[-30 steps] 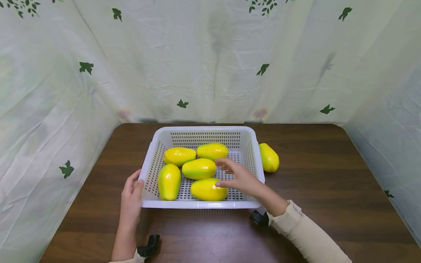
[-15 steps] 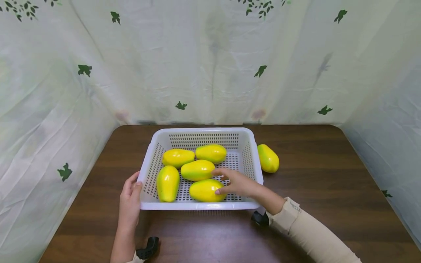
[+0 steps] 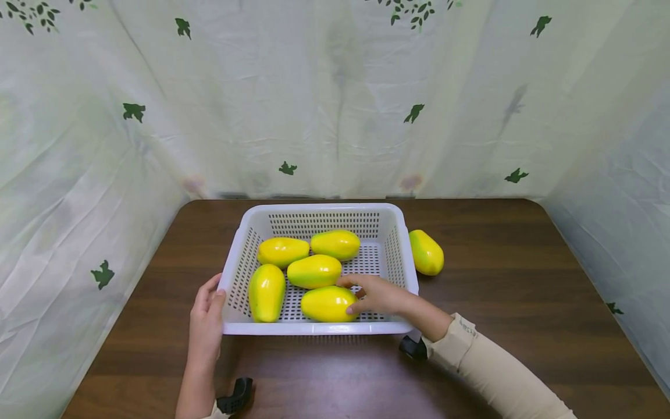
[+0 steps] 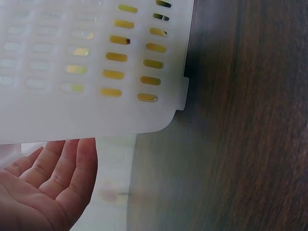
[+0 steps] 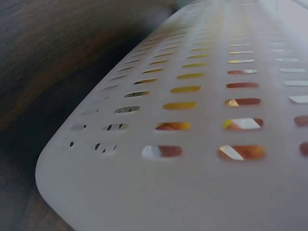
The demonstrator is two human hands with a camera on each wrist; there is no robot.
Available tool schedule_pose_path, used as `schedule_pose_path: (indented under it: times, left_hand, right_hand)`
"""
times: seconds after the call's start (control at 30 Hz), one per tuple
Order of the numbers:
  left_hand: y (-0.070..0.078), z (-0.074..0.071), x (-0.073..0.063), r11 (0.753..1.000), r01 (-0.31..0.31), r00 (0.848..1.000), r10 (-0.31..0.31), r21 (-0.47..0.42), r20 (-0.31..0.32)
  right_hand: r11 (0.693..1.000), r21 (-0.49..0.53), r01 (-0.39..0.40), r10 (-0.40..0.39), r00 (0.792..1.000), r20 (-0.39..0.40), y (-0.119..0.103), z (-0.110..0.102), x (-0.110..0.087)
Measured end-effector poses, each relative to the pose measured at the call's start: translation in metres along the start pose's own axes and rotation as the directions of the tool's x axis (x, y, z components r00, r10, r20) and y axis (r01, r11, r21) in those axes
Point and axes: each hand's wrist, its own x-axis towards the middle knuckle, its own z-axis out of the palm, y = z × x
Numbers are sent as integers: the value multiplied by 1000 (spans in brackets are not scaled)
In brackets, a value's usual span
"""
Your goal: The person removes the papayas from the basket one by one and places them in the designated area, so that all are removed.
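Observation:
A white perforated plastic basket (image 3: 314,327) stands on the table with several glossy yellow-green papayas in it. My left hand (image 3: 206,323) holds the basket's left side near the front corner, the thumb at the rim; in the left wrist view the fingertips of that hand (image 4: 57,183) are hidden behind the basket wall. Inside the basket, my right hand (image 3: 379,295) has its thumb and fingers around the right end of the front papaya (image 3: 325,304). The right wrist view shows mostly the basket's outer wall (image 5: 144,192), with yellow and skin visible through its slots.
Another papaya (image 3: 426,253) lies on the brown wooden table (image 3: 497,279), close to the basket's right wall. Behind and at both sides hangs a pale curtain (image 3: 293,105) with green leaf and bird prints. Black mounts sit at both wrists.
My right hand has come down and closed its thumb and fingers around the right end of the front papaya. My left hand stays at the basket's left side. The head view shifted slightly.

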Motion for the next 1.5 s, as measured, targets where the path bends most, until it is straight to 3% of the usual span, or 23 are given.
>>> schedule_pose_path:
  times: [0.17, 0.4, 0.8, 0.93, 1.3, 1.5]
  left_hand:
    - [-2, 0, 1, 1000, -25, 1000, 25, 3, -4]
    - [-12, -3, 5, 994, -108, 994, 108, -32, 0]
    - [2, -1, 0, 1000, 5, 1000, -5, -5, 6]
    - [1, -1, 0, 1000, 3, 1000, -3, -1, 5]
    - [1, 0, 1, 1000, 2, 1000, -2, 5, 2]
    - [1, -1, 1, 1000, 2, 1000, -2, 7, 7]
  right_hand:
    - [999, -20, 36, -36, 999, -6, 0, -1, -1]
    - [995, 16, 102, -102, 994, -28, 2, -2, -2]
    - [981, 92, 171, -162, 982, -98, 2, -4, -5]
    - [972, 114, 206, -191, 973, -130, 3, -5, -6]
    - [958, 185, 218, -180, 963, -202, 0, -9, -9]
    - [948, 252, 194, -127, 957, -260, -4, -12, -19]
